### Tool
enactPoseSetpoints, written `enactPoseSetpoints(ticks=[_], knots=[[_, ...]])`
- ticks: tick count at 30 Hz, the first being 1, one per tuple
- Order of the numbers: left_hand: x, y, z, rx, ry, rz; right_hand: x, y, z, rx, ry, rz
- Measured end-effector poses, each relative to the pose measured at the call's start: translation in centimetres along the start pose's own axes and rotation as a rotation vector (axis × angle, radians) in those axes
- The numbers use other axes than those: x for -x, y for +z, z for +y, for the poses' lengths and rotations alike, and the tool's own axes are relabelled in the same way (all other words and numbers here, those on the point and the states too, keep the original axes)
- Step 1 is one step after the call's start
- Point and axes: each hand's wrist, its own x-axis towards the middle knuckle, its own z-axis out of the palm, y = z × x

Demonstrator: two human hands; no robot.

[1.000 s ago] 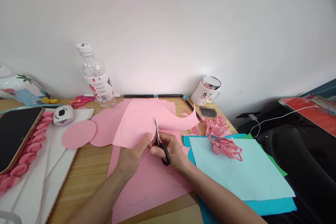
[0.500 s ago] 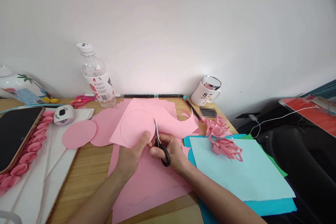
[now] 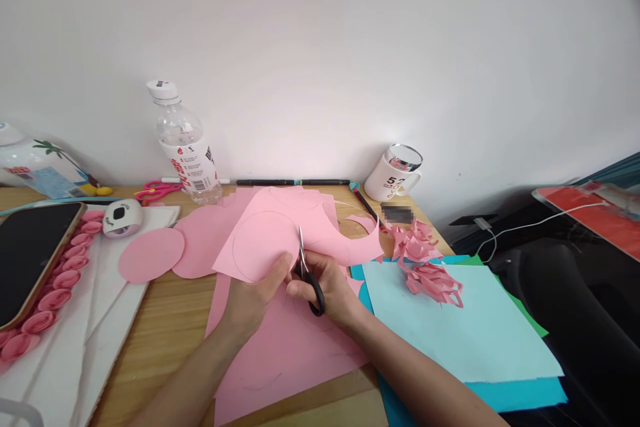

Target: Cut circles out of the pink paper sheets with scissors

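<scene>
Pinched in my left hand (image 3: 257, 300) is a sheet of pink paper (image 3: 263, 243) with a circle drawn on it in pencil. My right hand (image 3: 327, 283) grips black-handled scissors (image 3: 314, 293), whose blades point away from me and lie along the right side of the drawn circle. To the right of the blades the cut paper curls up. Beneath both hands lies a larger pink sheet (image 3: 255, 353) that bears faint pencil arcs. Two cut pink circles (image 3: 153, 255) overlap on the left. My left fingers under the paper are hidden.
A clear bottle (image 3: 185, 153) and a white mug (image 3: 395, 173) stand by the wall, with pens (image 3: 320, 182) between them. Pink scraps (image 3: 433, 280) rest on pale blue paper (image 3: 465, 333) at right. At left are a phone (image 3: 35, 260), rolled pink flowers (image 3: 54, 300) and pink scissors (image 3: 159, 190).
The held sheet has shifted slightly right and turned a little. The scissor blades have closed somewhat along the circle's edge, and the curled strip reaches farther right.
</scene>
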Motion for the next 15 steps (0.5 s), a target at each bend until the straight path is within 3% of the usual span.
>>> enactPoseSetpoints(ticks=[15], knots=[[-0.17, -0.07, -0.24, 0.096, -0.042, 0.076, 0.05, 0.07, -0.22, 0.018, 0.029, 0.025]])
